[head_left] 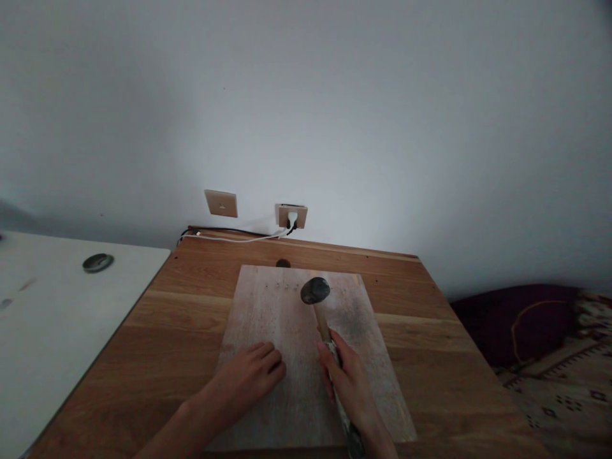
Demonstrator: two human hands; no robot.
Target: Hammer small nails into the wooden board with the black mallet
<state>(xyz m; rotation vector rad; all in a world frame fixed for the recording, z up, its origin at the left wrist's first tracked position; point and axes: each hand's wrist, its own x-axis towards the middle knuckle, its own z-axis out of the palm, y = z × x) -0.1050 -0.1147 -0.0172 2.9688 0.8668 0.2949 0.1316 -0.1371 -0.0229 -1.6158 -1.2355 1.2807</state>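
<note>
A mallet with a dark head point(315, 291) and a long light handle is gripped in my right hand point(348, 376). Its head is over the far part of a worn pale board point(296, 414), and the handle slants back toward me. On the board's left side rests my left hand point(258, 370), its fingers curled under and together; whatever may be inside them is hidden. A row of small nail-like points point(285, 285) shows along the board's far edge, too small to make out well.
Beneath the board is a brown wooden table point(172, 344). Past its far edge, cables point(229, 240) lead to a wall socket point(292, 217). A dark round object point(283, 262) lies behind the board. On the left white surface point(57, 319) sits a roll of tape point(98, 262). Patterned fabric point(564, 382) is on the right.
</note>
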